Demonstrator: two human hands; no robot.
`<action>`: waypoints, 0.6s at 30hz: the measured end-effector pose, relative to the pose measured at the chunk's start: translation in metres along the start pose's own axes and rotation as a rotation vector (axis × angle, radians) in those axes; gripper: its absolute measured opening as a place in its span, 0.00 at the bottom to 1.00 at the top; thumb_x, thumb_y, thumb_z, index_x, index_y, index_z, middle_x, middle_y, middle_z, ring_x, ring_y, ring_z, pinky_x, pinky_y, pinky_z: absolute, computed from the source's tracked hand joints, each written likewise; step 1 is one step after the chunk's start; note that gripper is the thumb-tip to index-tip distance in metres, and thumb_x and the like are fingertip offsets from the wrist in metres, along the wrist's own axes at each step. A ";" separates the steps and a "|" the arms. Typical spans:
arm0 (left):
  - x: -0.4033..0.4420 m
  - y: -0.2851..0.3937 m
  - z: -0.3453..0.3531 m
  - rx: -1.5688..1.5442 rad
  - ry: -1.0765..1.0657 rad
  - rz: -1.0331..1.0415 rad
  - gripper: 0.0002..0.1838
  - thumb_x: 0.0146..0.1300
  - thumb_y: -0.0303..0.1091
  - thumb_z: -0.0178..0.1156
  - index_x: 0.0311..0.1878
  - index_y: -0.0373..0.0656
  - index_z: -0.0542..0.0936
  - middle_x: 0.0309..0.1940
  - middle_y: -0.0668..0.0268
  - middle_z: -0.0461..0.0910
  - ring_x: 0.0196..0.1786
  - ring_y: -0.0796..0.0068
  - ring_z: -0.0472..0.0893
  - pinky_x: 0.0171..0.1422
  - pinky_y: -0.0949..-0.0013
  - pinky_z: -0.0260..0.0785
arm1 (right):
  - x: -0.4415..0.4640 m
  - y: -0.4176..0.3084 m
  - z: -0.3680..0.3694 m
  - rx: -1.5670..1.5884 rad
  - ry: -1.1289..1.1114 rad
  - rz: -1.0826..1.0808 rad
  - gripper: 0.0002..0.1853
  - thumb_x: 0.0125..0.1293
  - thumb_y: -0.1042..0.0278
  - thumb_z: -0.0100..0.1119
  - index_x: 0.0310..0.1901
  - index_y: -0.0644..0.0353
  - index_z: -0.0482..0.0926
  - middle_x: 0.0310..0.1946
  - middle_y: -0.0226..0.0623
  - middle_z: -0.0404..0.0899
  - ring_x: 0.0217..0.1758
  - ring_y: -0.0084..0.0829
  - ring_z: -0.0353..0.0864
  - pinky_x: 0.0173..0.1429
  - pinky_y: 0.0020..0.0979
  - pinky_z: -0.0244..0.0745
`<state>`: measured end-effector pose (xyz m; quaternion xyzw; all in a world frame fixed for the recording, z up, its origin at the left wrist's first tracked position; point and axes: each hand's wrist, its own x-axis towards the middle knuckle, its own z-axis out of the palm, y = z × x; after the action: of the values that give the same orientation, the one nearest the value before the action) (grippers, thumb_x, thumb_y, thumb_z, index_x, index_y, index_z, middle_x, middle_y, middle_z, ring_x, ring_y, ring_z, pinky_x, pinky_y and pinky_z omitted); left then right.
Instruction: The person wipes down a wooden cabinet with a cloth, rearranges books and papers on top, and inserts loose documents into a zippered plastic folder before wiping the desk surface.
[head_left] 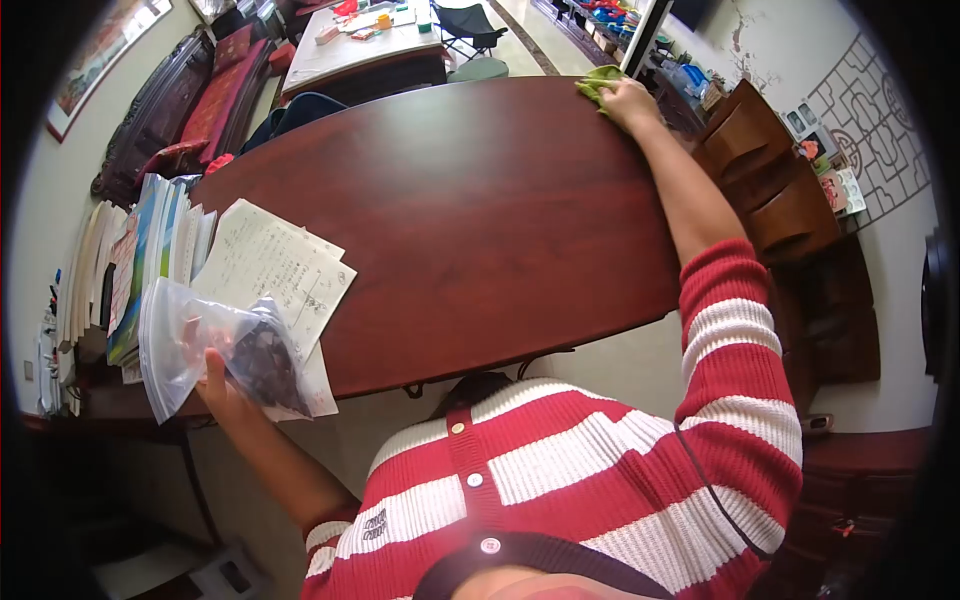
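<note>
My right hand [628, 103] reaches to the far right corner of the dark red wooden table [480, 220], its fingers closed on a green cloth [597, 86] that lies against the tabletop edge. At the near left, my left hand [220, 385] grips a clear plastic zip bag [175, 335] with the thumb in front of it. Something dark and something reddish show inside the bag; I cannot make out what they are. Behind the bag lie handwritten paper sheets [275, 260], partly covered by it.
A row of books and papers [165, 250] stands at the table's left end. Brown leather chairs [765, 170] are close on the right. Beyond the far edge are a carved sofa [185, 105], a white-topped table [350, 50] and a round green stool [479, 69].
</note>
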<state>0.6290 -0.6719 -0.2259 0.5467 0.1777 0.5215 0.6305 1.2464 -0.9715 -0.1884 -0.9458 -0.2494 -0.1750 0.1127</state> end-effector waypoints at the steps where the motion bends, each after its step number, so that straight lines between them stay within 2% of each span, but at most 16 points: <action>1: 0.000 0.004 0.009 -0.007 0.021 -0.019 0.34 0.56 0.41 0.67 0.62 0.37 0.66 0.47 0.59 0.72 0.48 0.67 0.72 0.56 0.62 0.67 | -0.006 -0.009 -0.004 0.005 -0.072 0.100 0.23 0.66 0.46 0.44 0.49 0.52 0.80 0.53 0.43 0.76 0.57 0.37 0.75 0.61 0.38 0.69; 2: -0.003 0.007 0.016 -0.010 0.042 -0.039 0.34 0.56 0.41 0.67 0.62 0.37 0.66 0.48 0.59 0.72 0.48 0.66 0.73 0.55 0.62 0.68 | -0.019 -0.039 -0.015 0.011 -0.147 0.200 0.22 0.65 0.46 0.44 0.47 0.52 0.81 0.52 0.42 0.77 0.56 0.36 0.76 0.60 0.38 0.70; 3: -0.004 0.008 0.017 0.017 0.028 -0.040 0.34 0.58 0.42 0.65 0.64 0.40 0.65 0.48 0.59 0.73 0.48 0.65 0.74 0.52 0.61 0.70 | -0.027 -0.058 -0.006 0.072 -0.183 -0.100 0.22 0.64 0.46 0.46 0.47 0.51 0.81 0.50 0.41 0.78 0.51 0.36 0.79 0.53 0.40 0.74; 4: -0.004 0.008 0.017 0.044 0.011 -0.043 0.34 0.60 0.43 0.63 0.66 0.43 0.63 0.48 0.60 0.73 0.48 0.63 0.75 0.50 0.60 0.73 | -0.058 -0.110 -0.031 0.070 -0.324 -0.169 0.21 0.64 0.48 0.46 0.49 0.50 0.80 0.48 0.38 0.79 0.46 0.34 0.80 0.46 0.40 0.77; 5: -0.002 0.008 0.017 0.072 -0.010 -0.046 0.34 0.62 0.45 0.61 0.68 0.46 0.61 0.47 0.61 0.73 0.48 0.62 0.76 0.47 0.59 0.75 | -0.076 -0.146 0.005 -0.003 -0.129 -0.609 0.19 0.63 0.52 0.47 0.47 0.53 0.80 0.44 0.38 0.79 0.44 0.35 0.80 0.41 0.40 0.77; 6: 0.000 0.007 0.014 0.052 -0.003 -0.066 0.34 0.62 0.45 0.61 0.68 0.45 0.62 0.48 0.60 0.73 0.48 0.61 0.76 0.47 0.59 0.75 | -0.123 -0.208 -0.030 -0.171 -0.332 -0.794 0.16 0.62 0.56 0.48 0.45 0.51 0.80 0.43 0.39 0.79 0.44 0.37 0.79 0.41 0.42 0.77; 7: 0.001 0.004 0.008 0.029 0.006 -0.085 0.34 0.62 0.45 0.61 0.67 0.44 0.62 0.49 0.59 0.73 0.49 0.60 0.76 0.48 0.59 0.75 | -0.169 -0.250 -0.051 0.152 -0.347 -0.709 0.15 0.61 0.57 0.50 0.45 0.51 0.80 0.45 0.39 0.77 0.44 0.40 0.79 0.41 0.46 0.75; 8: 0.000 0.002 0.001 0.003 0.021 -0.105 0.33 0.62 0.45 0.61 0.67 0.43 0.62 0.50 0.59 0.73 0.50 0.59 0.77 0.48 0.58 0.75 | -0.208 -0.277 -0.087 0.036 -0.424 -0.953 0.16 0.60 0.56 0.50 0.46 0.51 0.80 0.48 0.41 0.75 0.49 0.44 0.77 0.46 0.53 0.73; 9: 0.000 0.000 -0.007 -0.030 0.015 -0.130 0.34 0.62 0.45 0.61 0.67 0.43 0.62 0.49 0.58 0.73 0.49 0.60 0.77 0.47 0.57 0.75 | -0.237 -0.289 -0.088 0.222 -0.384 -1.067 0.18 0.61 0.54 0.50 0.48 0.50 0.80 0.54 0.42 0.72 0.58 0.50 0.71 0.54 0.60 0.68; 10: 0.002 -0.001 -0.015 -0.065 0.009 -0.150 0.34 0.62 0.44 0.61 0.67 0.42 0.61 0.49 0.58 0.73 0.48 0.60 0.77 0.46 0.57 0.75 | -0.249 -0.288 -0.089 0.381 -0.454 -1.124 0.19 0.62 0.51 0.50 0.50 0.47 0.79 0.60 0.41 0.68 0.66 0.50 0.63 0.61 0.62 0.61; 12: 0.001 -0.001 -0.017 -0.086 0.004 -0.182 0.34 0.62 0.44 0.60 0.68 0.43 0.60 0.49 0.58 0.72 0.46 0.60 0.77 0.45 0.56 0.75 | -0.236 -0.245 -0.089 0.430 -0.436 -1.074 0.21 0.62 0.47 0.50 0.53 0.45 0.78 0.62 0.39 0.67 0.69 0.44 0.62 0.64 0.60 0.59; 13: 0.000 0.004 -0.012 -0.078 0.008 -0.191 0.34 0.63 0.44 0.60 0.68 0.44 0.59 0.49 0.58 0.72 0.46 0.60 0.77 0.45 0.55 0.75 | -0.219 -0.218 -0.090 0.219 -0.392 -0.956 0.23 0.62 0.43 0.50 0.54 0.42 0.77 0.58 0.38 0.71 0.66 0.38 0.67 0.62 0.59 0.62; 15: 0.000 0.003 -0.012 -0.083 -0.007 -0.197 0.35 0.63 0.45 0.59 0.70 0.47 0.58 0.51 0.59 0.71 0.46 0.58 0.77 0.43 0.55 0.75 | -0.173 -0.134 -0.115 0.063 -0.407 -0.429 0.23 0.60 0.39 0.50 0.54 0.38 0.76 0.53 0.35 0.76 0.54 0.34 0.77 0.55 0.46 0.73; 16: 0.001 0.001 -0.014 -0.092 -0.016 -0.207 0.35 0.64 0.44 0.59 0.70 0.47 0.58 0.51 0.59 0.71 0.46 0.58 0.77 0.43 0.55 0.75 | -0.139 -0.055 -0.062 0.002 -0.196 -0.488 0.21 0.63 0.43 0.47 0.53 0.40 0.78 0.50 0.39 0.77 0.50 0.37 0.79 0.55 0.40 0.74; 17: 0.001 0.000 -0.016 -0.102 -0.020 -0.214 0.35 0.64 0.44 0.59 0.70 0.47 0.58 0.51 0.58 0.71 0.46 0.58 0.77 0.43 0.55 0.75 | -0.142 -0.001 -0.081 -0.021 -0.034 -0.456 0.17 0.65 0.50 0.48 0.51 0.40 0.80 0.50 0.36 0.78 0.49 0.35 0.79 0.54 0.39 0.74; 18: 0.000 0.000 -0.018 -0.112 -0.021 -0.216 0.35 0.64 0.44 0.59 0.70 0.47 0.58 0.51 0.58 0.71 0.45 0.58 0.78 0.43 0.55 0.75 | -0.131 0.055 -0.063 0.086 -0.061 -0.278 0.16 0.63 0.55 0.53 0.51 0.41 0.80 0.52 0.39 0.77 0.52 0.40 0.77 0.56 0.41 0.73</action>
<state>0.6148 -0.6625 -0.2322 0.4938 0.1995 0.4538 0.7144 1.1503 -1.0945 -0.1886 -0.9013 -0.3886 -0.1492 0.1201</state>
